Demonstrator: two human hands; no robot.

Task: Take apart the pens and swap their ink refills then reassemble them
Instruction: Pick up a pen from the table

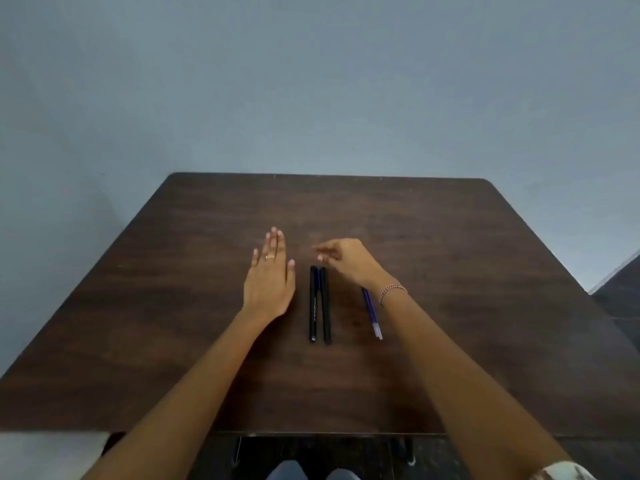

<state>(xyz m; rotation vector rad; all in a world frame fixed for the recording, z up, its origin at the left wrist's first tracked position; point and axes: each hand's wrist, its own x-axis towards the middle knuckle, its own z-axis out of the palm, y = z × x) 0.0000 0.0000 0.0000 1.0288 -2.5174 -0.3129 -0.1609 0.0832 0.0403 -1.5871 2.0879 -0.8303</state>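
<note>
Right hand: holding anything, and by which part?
Cannot tell: the right hand hovers at the black pens' far ends, fingertips close together but blurred; left hand flat on table.

The table [450,237] is dark brown wood grain; the wall [311,81] plain grey-blue. Two pen barrels [313,306] are black, and the refill [371,311] at their 3 o'clock is blue, clear-ended.

The scene is lit by soft, rather dim light, only faint shadows are cast on the dark counter [433,237] beside the left hand [268,282], the whole picture is rendered slightly soft, the right hand [346,261] is blurred at its tips, and the counter edges are splayed by the wide lens.
</note>
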